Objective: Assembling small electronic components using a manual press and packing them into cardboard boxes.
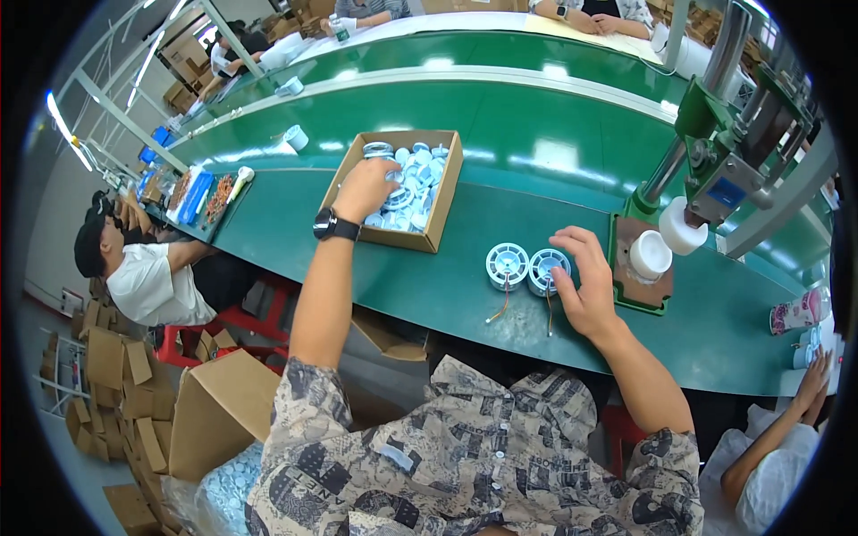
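Note:
My left hand [366, 189], with a dark watch on the wrist, reaches into a cardboard box [433, 239] of pale blue plastic parts [420, 170]. Its fingers are curled down among the parts, and whatever they pinch is hidden. Two round, spoked, pale blue motor housings stand side by side on the green bench. Thin wires trail toward me from the left housing [507, 265] and from the right housing [548, 269]. Over the right one's edge rests the thumb of my right hand [585, 286], its fingers spread and stretched out, not wrapped round it.
At right stands a green-based press [706, 170] with a white round head above a white cup-shaped fixture [651, 255]. A green conveyor [500, 116] runs beyond the bench [313, 210]. A patterned cup [795, 313] stands far right. Co-workers sit left, right and across.

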Motion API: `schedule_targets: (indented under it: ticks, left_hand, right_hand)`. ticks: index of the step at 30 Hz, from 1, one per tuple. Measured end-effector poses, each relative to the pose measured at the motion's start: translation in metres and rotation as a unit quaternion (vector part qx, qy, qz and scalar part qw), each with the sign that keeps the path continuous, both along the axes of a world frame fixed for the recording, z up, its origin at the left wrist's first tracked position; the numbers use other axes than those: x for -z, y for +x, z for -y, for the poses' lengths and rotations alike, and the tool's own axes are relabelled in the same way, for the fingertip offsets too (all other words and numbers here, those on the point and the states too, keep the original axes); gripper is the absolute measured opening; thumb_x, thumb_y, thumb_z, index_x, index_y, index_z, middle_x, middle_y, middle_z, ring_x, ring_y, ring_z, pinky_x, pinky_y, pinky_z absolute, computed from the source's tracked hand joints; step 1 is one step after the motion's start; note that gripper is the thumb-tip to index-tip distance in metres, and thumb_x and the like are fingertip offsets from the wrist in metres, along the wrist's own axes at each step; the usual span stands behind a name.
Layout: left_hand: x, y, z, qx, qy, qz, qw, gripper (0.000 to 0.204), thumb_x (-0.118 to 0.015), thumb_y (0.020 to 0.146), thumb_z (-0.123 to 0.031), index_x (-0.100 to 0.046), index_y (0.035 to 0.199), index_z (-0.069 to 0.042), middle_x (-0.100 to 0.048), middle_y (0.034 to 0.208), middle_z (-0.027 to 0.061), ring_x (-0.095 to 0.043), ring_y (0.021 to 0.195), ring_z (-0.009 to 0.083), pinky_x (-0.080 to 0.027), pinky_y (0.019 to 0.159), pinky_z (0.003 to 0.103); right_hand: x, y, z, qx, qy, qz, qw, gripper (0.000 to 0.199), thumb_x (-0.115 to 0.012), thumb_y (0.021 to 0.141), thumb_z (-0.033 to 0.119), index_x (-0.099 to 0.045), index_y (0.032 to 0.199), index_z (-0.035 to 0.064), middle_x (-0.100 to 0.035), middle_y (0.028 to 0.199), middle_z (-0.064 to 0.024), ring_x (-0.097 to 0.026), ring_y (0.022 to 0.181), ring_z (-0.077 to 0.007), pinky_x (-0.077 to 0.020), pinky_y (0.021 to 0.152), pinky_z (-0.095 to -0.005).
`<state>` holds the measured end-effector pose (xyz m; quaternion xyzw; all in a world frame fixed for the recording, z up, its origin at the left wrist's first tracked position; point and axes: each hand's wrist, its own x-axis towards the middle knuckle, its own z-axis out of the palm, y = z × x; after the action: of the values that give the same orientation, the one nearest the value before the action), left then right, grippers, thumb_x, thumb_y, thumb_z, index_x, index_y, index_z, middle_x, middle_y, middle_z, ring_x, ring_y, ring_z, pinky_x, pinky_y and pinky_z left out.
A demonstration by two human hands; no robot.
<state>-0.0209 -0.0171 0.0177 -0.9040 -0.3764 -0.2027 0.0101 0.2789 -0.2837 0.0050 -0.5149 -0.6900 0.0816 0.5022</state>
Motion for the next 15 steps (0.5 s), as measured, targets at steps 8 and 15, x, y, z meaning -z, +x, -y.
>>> schedule_targets:
  ticks: [8, 15]
  left_hand:
    - [0.005, -0.001, 0.000, -0.072, 0.007, 0.171, 0.983, 0.020, -0.062, 0.090, -0.021, -0.067, 0.100, -0.004, -0.066, 0.082, 0.0209, -0.065, 0.075, 0.0362, -0.050, 0.069, 0.044]
    - [-0.006, 0.009, 0.005, -0.120, -0.030, 0.329, 0.936, 0.021, -0.059, 0.092, -0.016, -0.067, 0.105, -0.002, -0.067, 0.074, 0.0161, -0.065, 0.064, 0.0245, -0.050, 0.060, 0.036]
  right_hand:
    - [-0.052, -0.078, -0.095, -0.079, 0.061, 0.186, 0.977, 0.027, -0.060, 0.077, 0.002, -0.064, 0.103, 0.0049, -0.061, 0.100, -0.0147, -0.061, 0.095, -0.0347, -0.0507, 0.081, -0.0437]
    - [-0.028, -0.150, -0.201, -0.067, -0.050, 0.329, 0.941, 0.017, -0.060, 0.075, 0.003, -0.069, 0.089, 0.0084, -0.066, 0.085, -0.0124, -0.066, 0.086, -0.0316, -0.0541, 0.075, -0.0421]
